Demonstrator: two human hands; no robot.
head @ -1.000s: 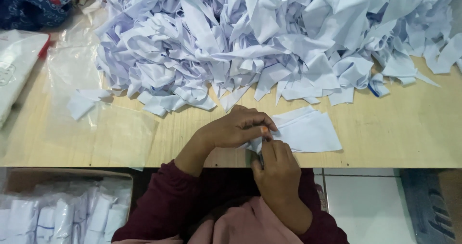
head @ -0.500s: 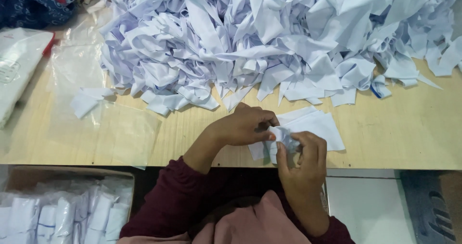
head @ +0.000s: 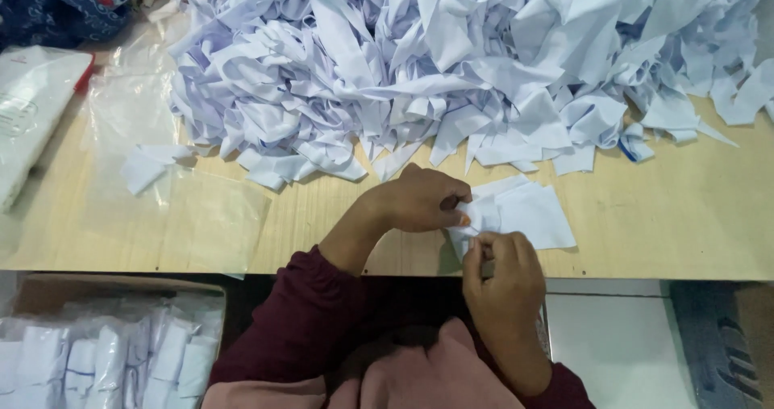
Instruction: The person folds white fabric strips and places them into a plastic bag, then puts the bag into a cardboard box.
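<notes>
A small white fabric piece (head: 520,214) lies at the front edge of the wooden table (head: 661,231). My left hand (head: 423,199) pinches its left corner from above. My right hand (head: 504,272) comes up from below the table edge and grips the same corner, fingers curled on the cloth. Both arms wear dark maroon sleeves. Behind the hands rises a big heap of white fabric strips and folded pieces (head: 451,62).
A clear plastic bag (head: 173,207) lies flat at the left of the table, with one loose white piece (head: 145,165) on it. A white packet (head: 32,110) sits at the far left. Below the table, a box (head: 97,361) holds several bagged white pieces.
My right hand rose to the table edge half a second ago, then sank a little while still gripping the cloth's corner. My left hand stays on the piece.
</notes>
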